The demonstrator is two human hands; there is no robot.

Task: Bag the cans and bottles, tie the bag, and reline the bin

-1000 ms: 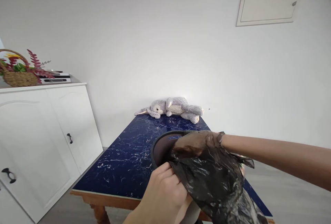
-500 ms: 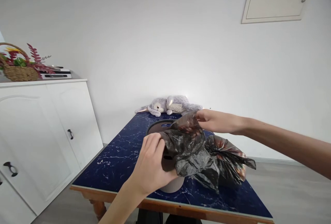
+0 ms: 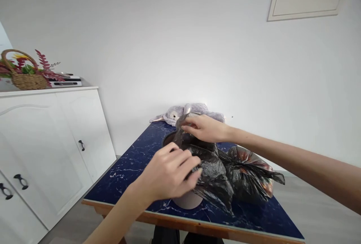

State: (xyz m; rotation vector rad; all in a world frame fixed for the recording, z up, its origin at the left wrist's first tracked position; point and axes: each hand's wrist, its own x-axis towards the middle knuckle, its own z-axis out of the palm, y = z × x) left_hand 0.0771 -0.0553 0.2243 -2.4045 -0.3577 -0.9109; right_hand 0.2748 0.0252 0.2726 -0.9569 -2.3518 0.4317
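Observation:
A thin black plastic bag is bunched over a grey-brown bin and hangs down its near right side. The bin's dark rim shows only in part behind my hands. My right hand reaches across above the bin, its fingers pinching the bag's raised edge. At the bin's near side, my left hand has curled fingers with bag film between them and the thumb. Right of the bin lies a full, knotted black bag, with reddish contents showing through.
The bin stands on a table with a dark blue marbled top and wooden edge. A grey plush rabbit lies at the back against the wall. To the left is a white cabinet with a flower basket on top.
My right hand has moved left, bringing the bag's edge over the bin. My left hand has shifted slightly right, its fingers more curled. The view has tilted slightly.

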